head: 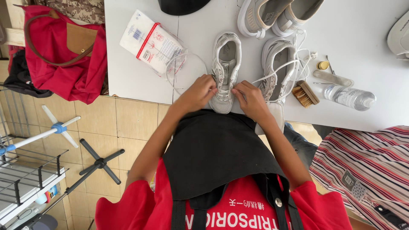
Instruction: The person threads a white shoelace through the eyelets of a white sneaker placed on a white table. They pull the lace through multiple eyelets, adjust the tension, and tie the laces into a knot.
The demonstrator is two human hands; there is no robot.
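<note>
A pale grey and white sneaker [226,64] lies on the white table [128,72] with its toe toward me. My left hand [198,93] pinches at the toe end of its lacing from the left. My right hand [251,99] pinches from the right, fingers closed on the shoe's front. A second matching sneaker [277,68] lies just to the right, with a loose white lace [272,71] trailing across it. Whether my fingers hold a lace or only the shoe's upper I cannot tell.
Another pair of grey shoes [272,15] sits at the table's far side. A plastic packet [151,42], a small brush [305,93], a water bottle [350,97] and a small cap [323,65] lie around. A red bag [64,55] hangs at left; a striped cloth [366,162] lies at right.
</note>
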